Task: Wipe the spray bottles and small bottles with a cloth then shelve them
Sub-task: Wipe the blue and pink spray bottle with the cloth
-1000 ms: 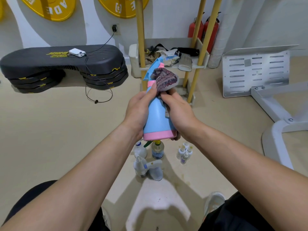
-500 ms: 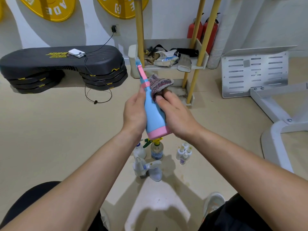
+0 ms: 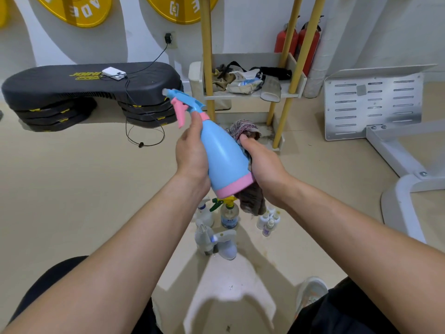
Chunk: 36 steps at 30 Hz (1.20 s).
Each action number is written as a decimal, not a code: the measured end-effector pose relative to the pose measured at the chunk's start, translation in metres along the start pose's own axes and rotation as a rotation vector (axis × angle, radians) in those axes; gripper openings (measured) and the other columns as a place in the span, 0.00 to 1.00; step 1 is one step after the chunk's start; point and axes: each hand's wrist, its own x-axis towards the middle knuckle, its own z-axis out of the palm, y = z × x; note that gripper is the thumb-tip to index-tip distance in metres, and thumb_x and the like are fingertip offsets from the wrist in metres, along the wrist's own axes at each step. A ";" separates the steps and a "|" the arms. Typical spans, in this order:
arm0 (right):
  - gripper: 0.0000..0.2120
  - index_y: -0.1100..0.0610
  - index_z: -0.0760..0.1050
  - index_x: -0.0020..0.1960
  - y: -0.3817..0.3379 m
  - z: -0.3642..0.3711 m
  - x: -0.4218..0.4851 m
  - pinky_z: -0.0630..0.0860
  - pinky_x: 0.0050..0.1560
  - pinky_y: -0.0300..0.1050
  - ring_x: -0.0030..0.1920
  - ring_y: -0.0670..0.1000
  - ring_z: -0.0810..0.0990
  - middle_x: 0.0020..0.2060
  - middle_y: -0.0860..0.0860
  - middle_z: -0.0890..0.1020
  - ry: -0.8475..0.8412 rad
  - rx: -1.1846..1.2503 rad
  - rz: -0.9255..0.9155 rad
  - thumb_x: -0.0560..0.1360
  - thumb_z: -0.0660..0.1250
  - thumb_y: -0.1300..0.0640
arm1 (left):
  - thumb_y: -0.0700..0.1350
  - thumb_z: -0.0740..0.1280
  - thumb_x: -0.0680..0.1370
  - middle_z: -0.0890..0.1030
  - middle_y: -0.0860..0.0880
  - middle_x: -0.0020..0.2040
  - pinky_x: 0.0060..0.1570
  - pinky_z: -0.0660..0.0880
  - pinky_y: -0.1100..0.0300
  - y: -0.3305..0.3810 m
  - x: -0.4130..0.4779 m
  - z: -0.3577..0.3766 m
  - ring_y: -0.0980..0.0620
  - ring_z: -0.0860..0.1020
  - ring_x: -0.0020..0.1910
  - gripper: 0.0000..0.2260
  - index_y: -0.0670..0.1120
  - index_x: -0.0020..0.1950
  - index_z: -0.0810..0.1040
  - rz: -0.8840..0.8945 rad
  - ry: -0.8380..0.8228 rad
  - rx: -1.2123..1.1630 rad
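Left grip (image 3: 191,150) wrapped round blue spray bottle (image 3: 222,155); right grip (image 3: 263,162) pressing cloth (image 3: 243,127) to its far side.

Now tilted nozzle-left, cloth lower on the body than a second ago: wiping probably nearing the base. Fingers under cloth hidden; other bottles (image 3: 228,214) wait on floor, shelf (image 3: 292,91) beyond.

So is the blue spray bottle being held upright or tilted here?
Tilted. The blue spray bottle leans with its nozzle up-left and pink base down-right, left hand gripping it, right hand pressing the cloth against it.
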 end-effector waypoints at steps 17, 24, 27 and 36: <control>0.15 0.55 0.80 0.50 0.004 0.013 0.002 0.71 0.49 0.44 0.51 0.49 0.77 0.51 0.48 0.81 0.040 -0.657 -0.636 0.76 0.56 0.51 | 0.62 0.62 0.81 0.86 0.47 0.46 0.52 0.82 0.47 -0.009 0.020 -0.003 0.44 0.84 0.43 0.20 0.46 0.49 0.79 -0.171 0.317 -0.235; 0.10 0.57 0.78 0.47 -0.001 0.013 0.008 0.78 0.59 0.58 0.46 0.54 0.81 0.47 0.55 0.85 0.076 0.324 0.125 0.83 0.61 0.55 | 0.61 0.62 0.81 0.76 0.52 0.41 0.46 0.72 0.54 0.002 0.016 0.007 0.50 0.76 0.43 0.15 0.51 0.45 0.76 0.146 0.305 -0.018; 0.11 0.64 0.77 0.55 -0.003 0.013 0.007 0.75 0.62 0.68 0.53 0.63 0.85 0.54 0.64 0.84 0.108 0.501 0.259 0.83 0.60 0.57 | 0.60 0.62 0.80 0.77 0.52 0.44 0.49 0.72 0.54 -0.001 0.011 0.012 0.51 0.75 0.44 0.12 0.53 0.49 0.77 0.369 0.235 0.061; 0.24 0.63 0.74 0.68 -0.002 -0.003 0.011 0.79 0.60 0.59 0.58 0.62 0.84 0.57 0.63 0.84 -0.016 0.472 0.457 0.84 0.52 0.47 | 0.59 0.69 0.68 0.81 0.45 0.52 0.58 0.77 0.44 0.010 0.013 0.009 0.45 0.80 0.50 0.30 0.41 0.63 0.76 0.492 0.212 0.241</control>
